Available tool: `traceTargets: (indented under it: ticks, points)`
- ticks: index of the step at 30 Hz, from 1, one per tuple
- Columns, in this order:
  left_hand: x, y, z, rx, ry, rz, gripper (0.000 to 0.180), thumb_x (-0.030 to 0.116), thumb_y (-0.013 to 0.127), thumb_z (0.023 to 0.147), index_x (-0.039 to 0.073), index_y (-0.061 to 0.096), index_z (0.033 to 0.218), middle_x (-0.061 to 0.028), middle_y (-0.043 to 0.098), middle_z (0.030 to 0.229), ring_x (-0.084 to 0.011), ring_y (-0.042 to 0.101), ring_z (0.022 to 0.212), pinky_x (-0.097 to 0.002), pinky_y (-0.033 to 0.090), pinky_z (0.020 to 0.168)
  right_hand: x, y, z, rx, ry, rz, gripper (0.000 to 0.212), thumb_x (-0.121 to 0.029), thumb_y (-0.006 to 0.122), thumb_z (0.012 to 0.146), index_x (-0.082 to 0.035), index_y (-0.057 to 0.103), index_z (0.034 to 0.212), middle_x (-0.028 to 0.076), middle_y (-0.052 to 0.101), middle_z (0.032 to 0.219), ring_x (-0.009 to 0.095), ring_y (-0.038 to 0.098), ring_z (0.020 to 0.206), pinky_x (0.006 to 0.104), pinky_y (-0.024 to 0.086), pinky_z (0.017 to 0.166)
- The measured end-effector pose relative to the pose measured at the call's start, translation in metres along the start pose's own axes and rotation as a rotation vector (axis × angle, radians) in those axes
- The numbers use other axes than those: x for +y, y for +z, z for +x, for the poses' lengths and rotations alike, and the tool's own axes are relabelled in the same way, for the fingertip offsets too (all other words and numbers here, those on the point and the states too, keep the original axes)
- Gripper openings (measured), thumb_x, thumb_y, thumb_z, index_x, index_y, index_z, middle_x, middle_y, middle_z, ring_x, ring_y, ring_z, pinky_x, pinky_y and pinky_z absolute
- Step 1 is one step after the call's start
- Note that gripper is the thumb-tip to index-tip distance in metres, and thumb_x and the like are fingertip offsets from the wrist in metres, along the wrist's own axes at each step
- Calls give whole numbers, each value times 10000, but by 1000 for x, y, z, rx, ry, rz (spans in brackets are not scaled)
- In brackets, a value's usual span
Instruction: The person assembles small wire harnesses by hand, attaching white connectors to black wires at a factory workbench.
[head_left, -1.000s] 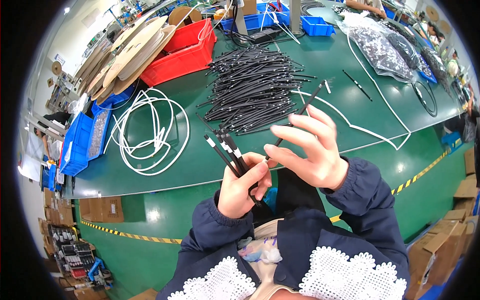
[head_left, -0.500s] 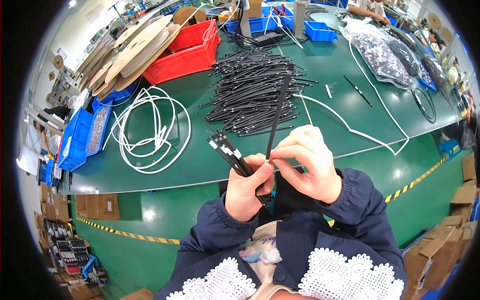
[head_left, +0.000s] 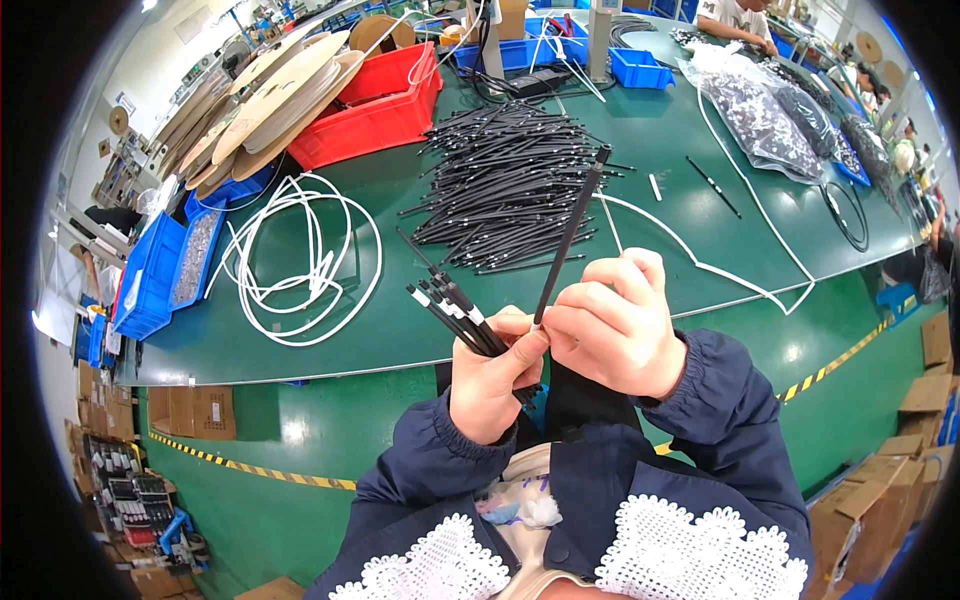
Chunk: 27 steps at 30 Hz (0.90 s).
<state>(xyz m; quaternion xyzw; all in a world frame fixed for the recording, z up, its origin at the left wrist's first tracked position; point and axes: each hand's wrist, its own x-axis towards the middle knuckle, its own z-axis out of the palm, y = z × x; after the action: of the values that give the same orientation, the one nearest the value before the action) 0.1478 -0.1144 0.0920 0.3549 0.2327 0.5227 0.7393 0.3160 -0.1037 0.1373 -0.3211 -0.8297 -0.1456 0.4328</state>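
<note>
My left hand [head_left: 487, 392] is wrapped round a bundle of short black cables [head_left: 462, 318] with white bands near their upper ends. A single black cable [head_left: 570, 232] slants up and to the right from between my hands. Its lower end meets my left thumb and the fingertips of my right hand [head_left: 618, 328], which pinch it. Something small and white shows at that end, mostly hidden by the fingers. Beyond my hands lies a large pile of similar black cables [head_left: 500, 190] on the green table [head_left: 420, 350].
Coiled white tubing [head_left: 345, 290] lies left, near blue bins [head_left: 150, 285], a red crate [head_left: 375, 125] and stacked reels [head_left: 270, 100]. To the right are a white tube strip [head_left: 690, 258], a lone black cable [head_left: 712, 188] and clear bags [head_left: 755, 110]. Another person [head_left: 735, 20] sits at the far right.
The single black cable has tilted further right, its top end shifting right and slightly down. My right hand's fingers have curled in more. My left hand stays almost where it was, with the bundle.
</note>
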Motion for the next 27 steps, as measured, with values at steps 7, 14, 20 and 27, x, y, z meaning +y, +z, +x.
traceTargets:
  ticks: [7, 14, 20, 27]
  points:
    - [0, 0, -1, 24, -55, -82, 82, 44, 665, 864, -14, 632, 911, 2, 488, 731, -84, 437, 542, -223, 285, 470, 7, 6, 1, 49, -65, -52, 293, -155, 708, 536, -92, 618, 807, -15, 543, 833, 203, 528, 849, 375, 390, 757]
    - [0, 0, 4, -35, -166, -167, 89, 164, 635, 904, 85, 612, 938, -10, 530, 747, -105, 415, 549, -237, 298, 491, 19, 1, 2, -1, 123, 186, 314, -63, 750, 588, -101, 613, 867, 6, 601, 851, 251, 545, 868, 371, 406, 785]
    - [-12, 6, 9, 29, -88, -36, 134, 122, 618, 903, 50, 565, 803, 0, 480, 627, -90, 389, 478, -248, 263, 439, 10, -13, 5, -117, 169, 177, 265, -77, 747, 645, -127, 643, 884, -22, 605, 825, 229, 567, 871, 359, 401, 792]
    - [-10, -8, -1, 54, 16, -18, 54, 84, 573, 931, 39, 583, 901, -48, 509, 623, -107, 418, 460, -229, 292, 427, 5, 4, -4, -10, 34, 155, 184, -157, 704, 691, -104, 583, 818, -9, 528, 816, 202, 512, 863, 362, 390, 765]
